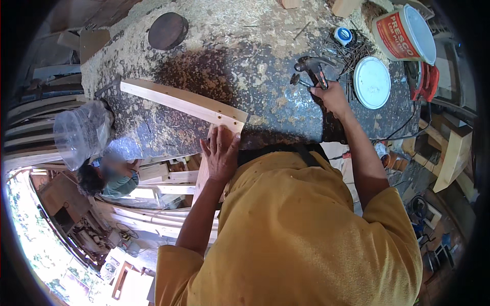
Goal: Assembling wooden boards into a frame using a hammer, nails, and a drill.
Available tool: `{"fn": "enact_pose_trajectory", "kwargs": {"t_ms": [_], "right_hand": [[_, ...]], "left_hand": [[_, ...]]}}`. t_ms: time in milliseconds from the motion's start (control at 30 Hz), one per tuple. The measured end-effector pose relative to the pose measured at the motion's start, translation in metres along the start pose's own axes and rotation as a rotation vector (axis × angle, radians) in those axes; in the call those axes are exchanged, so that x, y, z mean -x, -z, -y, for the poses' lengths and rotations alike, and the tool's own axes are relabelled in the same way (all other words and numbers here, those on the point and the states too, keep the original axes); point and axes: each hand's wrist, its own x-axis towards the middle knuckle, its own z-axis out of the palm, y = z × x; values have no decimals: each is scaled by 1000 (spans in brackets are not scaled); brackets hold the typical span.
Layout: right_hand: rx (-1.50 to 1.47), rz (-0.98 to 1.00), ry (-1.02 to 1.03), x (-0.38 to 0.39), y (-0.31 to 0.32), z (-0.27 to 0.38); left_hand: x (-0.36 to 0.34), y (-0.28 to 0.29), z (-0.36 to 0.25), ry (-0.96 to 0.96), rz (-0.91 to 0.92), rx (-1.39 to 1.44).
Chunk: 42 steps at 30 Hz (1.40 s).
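My left hand (220,155) lies with spread fingers on a pale wooden piece (203,176) where it meets a long light plank (168,99) lying across the worktable. Small dark marks or nail heads dot that joint. My right hand (332,97), at the table's right, is closed on the handle of a claw hammer (305,65). Beside the hammer head is a short metal piece with a round head (295,79); whether my fingers also hold it, I cannot tell. A pile of long nails (351,58) lies just beyond that hand.
The stained worktable (270,117) bears a dark round block (168,30), a blue-white tape measure (343,35), a white lid (371,81), a bucket (400,33), a red power tool (426,84) and a plastic bag (79,135). Another person (117,183) is at lower left among timber.
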Motion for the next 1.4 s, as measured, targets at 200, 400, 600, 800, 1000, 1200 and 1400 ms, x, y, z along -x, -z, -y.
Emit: {"fn": "enact_pose_trajectory", "kwargs": {"t_ms": [200,400,600,800,1000,1200,1400], "right_hand": [[11,-28,-17,11,0,13],[-249,-198,273,44,-17,10],[-506,608,-156,119,-30,-11],[-835,776,-396,188,-102,-65],[-979,757,-360,198,-134,-80],[-1031,807,-188,182,-146,-72],[-1143,856,-43,181,-166,-60]], "left_hand": [[17,6,0,273,-69,125],[6,12,22,492,26,463],[-93,62,68,-186,-65,-88],[-171,73,38,-183,812,-193],[-177,56,40,-295,783,-183],[-169,87,29,-96,901,-72],[-161,82,24,-82,791,173]]}}
